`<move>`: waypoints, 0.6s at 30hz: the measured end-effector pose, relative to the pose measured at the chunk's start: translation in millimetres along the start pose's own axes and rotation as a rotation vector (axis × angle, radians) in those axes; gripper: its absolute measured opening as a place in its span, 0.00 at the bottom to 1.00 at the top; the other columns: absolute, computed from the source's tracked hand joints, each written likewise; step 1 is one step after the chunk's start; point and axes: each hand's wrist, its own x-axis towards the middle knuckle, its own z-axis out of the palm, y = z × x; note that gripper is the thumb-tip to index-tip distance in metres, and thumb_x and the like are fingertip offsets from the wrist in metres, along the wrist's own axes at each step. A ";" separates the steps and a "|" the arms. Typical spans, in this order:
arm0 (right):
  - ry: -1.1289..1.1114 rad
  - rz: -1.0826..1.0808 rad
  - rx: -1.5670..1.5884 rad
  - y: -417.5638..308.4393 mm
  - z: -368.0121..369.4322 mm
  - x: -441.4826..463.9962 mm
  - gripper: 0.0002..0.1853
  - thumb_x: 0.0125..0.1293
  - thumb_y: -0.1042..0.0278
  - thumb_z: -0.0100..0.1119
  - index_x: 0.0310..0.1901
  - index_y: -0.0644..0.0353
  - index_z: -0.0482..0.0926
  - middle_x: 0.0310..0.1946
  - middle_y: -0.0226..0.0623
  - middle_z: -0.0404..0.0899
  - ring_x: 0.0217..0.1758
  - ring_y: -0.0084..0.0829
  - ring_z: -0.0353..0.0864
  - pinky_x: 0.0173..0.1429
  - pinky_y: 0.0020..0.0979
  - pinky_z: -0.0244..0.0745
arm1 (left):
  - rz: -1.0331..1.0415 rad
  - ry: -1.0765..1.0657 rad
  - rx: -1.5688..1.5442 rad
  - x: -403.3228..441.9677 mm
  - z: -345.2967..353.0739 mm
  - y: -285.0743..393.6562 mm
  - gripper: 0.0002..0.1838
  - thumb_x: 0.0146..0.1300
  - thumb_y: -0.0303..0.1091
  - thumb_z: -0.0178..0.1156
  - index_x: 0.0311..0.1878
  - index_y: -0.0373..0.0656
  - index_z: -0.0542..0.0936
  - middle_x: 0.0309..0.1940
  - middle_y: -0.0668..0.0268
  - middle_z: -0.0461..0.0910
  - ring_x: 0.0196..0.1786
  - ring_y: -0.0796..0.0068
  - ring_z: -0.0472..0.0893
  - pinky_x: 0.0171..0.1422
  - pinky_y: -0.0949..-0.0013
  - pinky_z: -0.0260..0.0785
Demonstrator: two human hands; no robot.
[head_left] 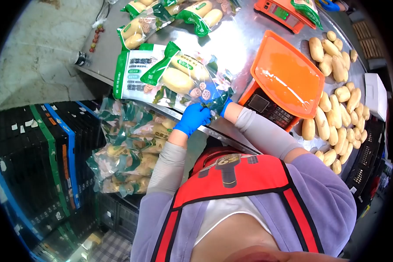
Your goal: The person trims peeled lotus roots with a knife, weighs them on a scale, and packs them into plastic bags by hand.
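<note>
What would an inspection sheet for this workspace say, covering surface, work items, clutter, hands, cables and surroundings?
Surface: metal table, shiny, with strong glare.
Work items: filled bag lying over flat printed bags; orange scale to its right; loose roots beyond the scale.
Clutter: more filled bags towards the far side; small red items at the left.
Hands: both blue-gloved; left hand at the bag's near edge, right hand partly hidden beside it; grip unclear.
Cables: thin dark cord at upper left.
Surroundings: dark crates stacked at left; another person's gloved hand at upper right.
</note>
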 end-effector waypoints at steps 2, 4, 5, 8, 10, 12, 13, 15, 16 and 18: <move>0.018 0.044 0.088 -1.7 -4.7 -5.2 0.21 0.62 0.58 0.46 0.51 0.63 0.71 0.49 0.44 0.73 0.50 0.40 0.73 0.53 0.39 0.68 | -0.021 0.086 -0.080 -3.2 4.5 2.9 0.13 0.60 0.34 0.52 0.32 0.32 0.78 0.22 0.62 0.78 0.23 0.76 0.77 0.30 0.72 0.70; 0.108 0.187 0.545 -5.1 -8.5 -18.5 0.18 0.61 0.61 0.50 0.49 0.63 0.73 0.46 0.43 0.76 0.47 0.38 0.75 0.49 0.37 0.70 | 0.007 0.077 -0.086 -2.4 2.4 -8.8 0.14 0.62 0.36 0.52 0.33 0.32 0.78 0.24 0.61 0.79 0.25 0.74 0.78 0.31 0.73 0.70; 0.163 0.238 0.673 -8.8 -12.6 -28.8 0.17 0.61 0.62 0.52 0.48 0.63 0.74 0.45 0.43 0.77 0.46 0.37 0.76 0.48 0.37 0.71 | 0.028 0.069 -0.098 -3.6 0.4 -12.6 0.15 0.63 0.37 0.51 0.35 0.32 0.78 0.26 0.59 0.81 0.26 0.72 0.79 0.32 0.73 0.71; 0.132 0.086 -0.229 -40.8 -20.2 -68.1 0.17 0.59 0.62 0.57 0.46 0.64 0.74 0.40 0.46 0.78 0.43 0.40 0.79 0.46 0.38 0.73 | 0.008 0.233 -0.438 -14.0 -1.9 -8.3 0.20 0.66 0.45 0.50 0.37 0.34 0.77 0.26 0.59 0.80 0.25 0.71 0.78 0.29 0.74 0.69; 0.071 0.237 -0.405 -51.4 -20.5 -91.5 0.21 0.56 0.63 0.59 0.49 0.64 0.72 0.41 0.53 0.76 0.45 0.46 0.78 0.47 0.39 0.72 | -0.053 0.270 -0.478 -8.6 -17.0 -11.9 0.22 0.65 0.49 0.51 0.37 0.35 0.76 0.27 0.57 0.80 0.26 0.72 0.79 0.29 0.76 0.69; 0.138 0.143 -0.342 -65.2 -2.4 -103.8 0.23 0.55 0.62 0.60 0.51 0.64 0.71 0.41 0.51 0.76 0.43 0.43 0.78 0.47 0.37 0.72 | -0.179 0.370 -0.535 -5.3 -16.3 3.0 0.25 0.64 0.55 0.52 0.35 0.36 0.76 0.28 0.58 0.80 0.27 0.73 0.79 0.27 0.78 0.66; 0.196 0.057 -0.280 -74.0 5.4 -103.7 0.26 0.55 0.62 0.61 0.54 0.64 0.69 0.41 0.49 0.75 0.42 0.39 0.78 0.46 0.35 0.72 | -0.168 0.372 -0.521 0.8 -16.7 4.6 0.25 0.64 0.55 0.52 0.35 0.36 0.76 0.28 0.58 0.80 0.27 0.73 0.79 0.27 0.78 0.66; 0.149 -0.114 -0.349 -94.6 16.4 -99.0 0.31 0.55 0.56 0.63 0.57 0.65 0.67 0.49 0.53 0.74 0.53 0.48 0.75 0.56 0.38 0.69 | -0.145 0.359 -0.552 21.5 -22.9 -5.8 0.25 0.62 0.56 0.55 0.36 0.38 0.76 0.26 0.63 0.79 0.25 0.74 0.77 0.26 0.78 0.65; 0.112 -0.074 -0.321 -95.9 20.5 -97.0 0.32 0.55 0.57 0.61 0.58 0.66 0.66 0.52 0.55 0.71 0.56 0.50 0.72 0.58 0.40 0.67 | -0.107 0.299 -0.588 31.3 -24.8 -11.8 0.21 0.61 0.54 0.58 0.37 0.42 0.77 0.24 0.68 0.76 0.21 0.79 0.72 0.23 0.78 0.60; 0.079 -0.053 -0.301 -105.3 18.5 -93.0 0.33 0.55 0.57 0.60 0.60 0.66 0.65 0.55 0.56 0.69 0.58 0.52 0.69 0.60 0.42 0.65 | -0.062 0.359 -0.582 30.8 -11.6 3.9 0.19 0.60 0.52 0.59 0.37 0.43 0.78 0.23 0.69 0.75 0.20 0.80 0.70 0.23 0.77 0.60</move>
